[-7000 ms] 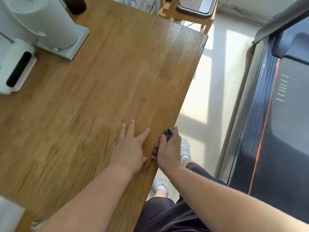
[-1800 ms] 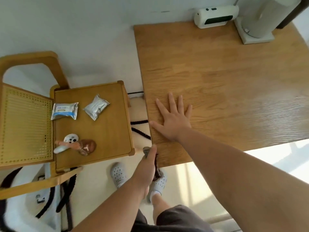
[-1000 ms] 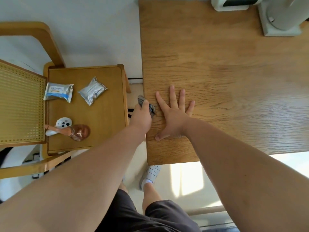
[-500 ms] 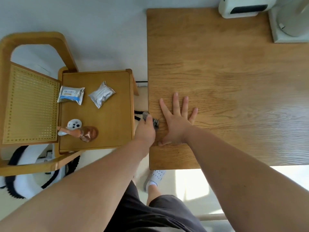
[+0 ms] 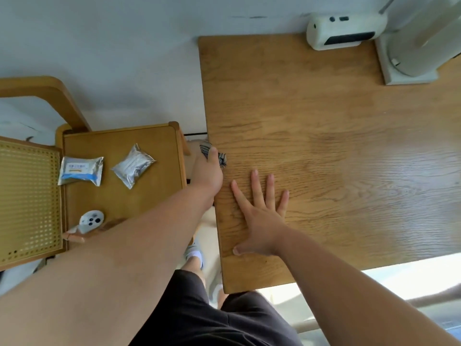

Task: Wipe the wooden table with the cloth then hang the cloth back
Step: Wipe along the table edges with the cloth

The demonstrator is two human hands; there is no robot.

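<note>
One slip off the wooden table [image 5: 324, 146] edge could drop the cloth [image 5: 221, 159] the left hand [image 5: 207, 172] clutches (right hand [image 5: 262, 217] spread flat).

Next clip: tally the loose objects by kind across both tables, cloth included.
Foil packets: 2
White controller: 1
Pink-handled item, partly hidden: 1
White appliances: 2
Cloth: 1
Total: 7

Bright, even daylight fills the scene. A blown-out sunlit patch lies on the floor [image 5: 399, 278] at lower right, and a soft sheen crosses the wooden table [image 5: 349, 171]. The wide-angle lens bends the edges; detail is slightly soft.
</note>
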